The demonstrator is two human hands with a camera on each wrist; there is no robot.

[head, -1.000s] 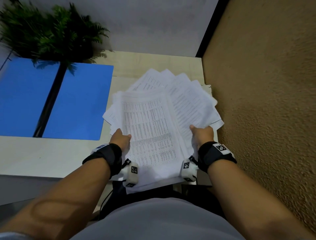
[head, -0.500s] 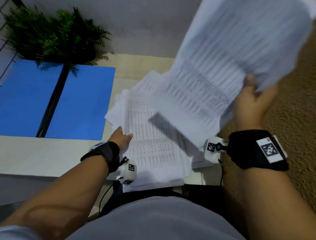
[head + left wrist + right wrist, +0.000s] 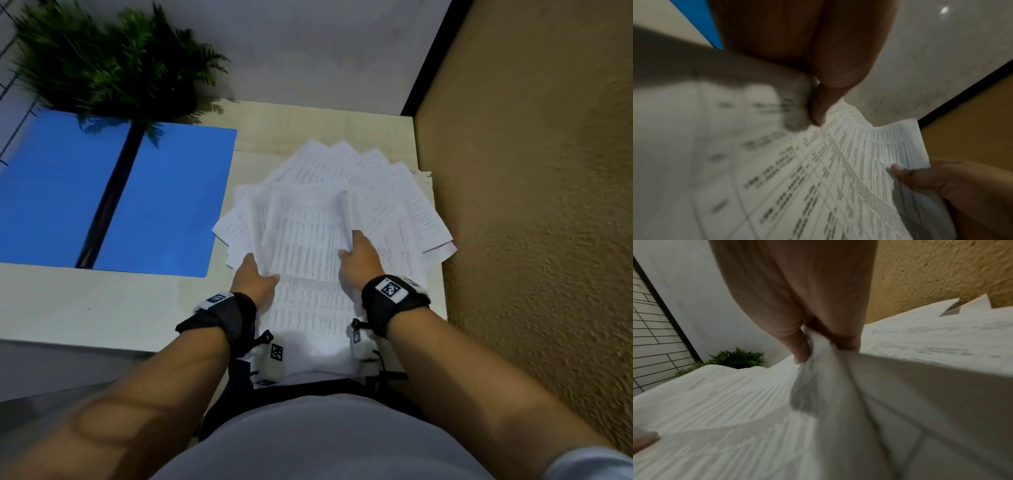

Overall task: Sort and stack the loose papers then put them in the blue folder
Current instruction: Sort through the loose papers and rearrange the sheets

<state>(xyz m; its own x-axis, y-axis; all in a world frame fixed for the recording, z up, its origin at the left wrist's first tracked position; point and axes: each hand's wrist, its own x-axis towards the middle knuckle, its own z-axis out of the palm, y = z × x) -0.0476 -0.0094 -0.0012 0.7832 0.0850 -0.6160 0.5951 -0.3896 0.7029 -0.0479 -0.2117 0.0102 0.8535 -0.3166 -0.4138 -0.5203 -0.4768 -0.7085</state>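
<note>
Printed loose papers [image 3: 394,205] lie fanned out on the right part of the table. My left hand [image 3: 255,275] grips the left edge of the top sheets [image 3: 308,260], with the thumb [image 3: 818,104] lying on the print. My right hand [image 3: 356,255] pinches their right edge, which curls upward; the right wrist view shows a fold of paper [image 3: 818,369] squeezed between thumb and fingers [image 3: 799,347]. The blue folder [image 3: 164,198] lies open and flat to the left of the papers, its black spine [image 3: 109,202] running down the middle.
A potted fern [image 3: 113,65] stands behind the folder and overhangs its far edge. A rough ochre wall [image 3: 531,205] runs close along the table's right side. Bare pale tabletop [image 3: 85,308] shows in front of the folder. Some sheets overhang the near table edge.
Half a second ago my right hand held a sheaf high at the right. It has come down onto the pile beside my left hand, which has stayed at the left edge.
</note>
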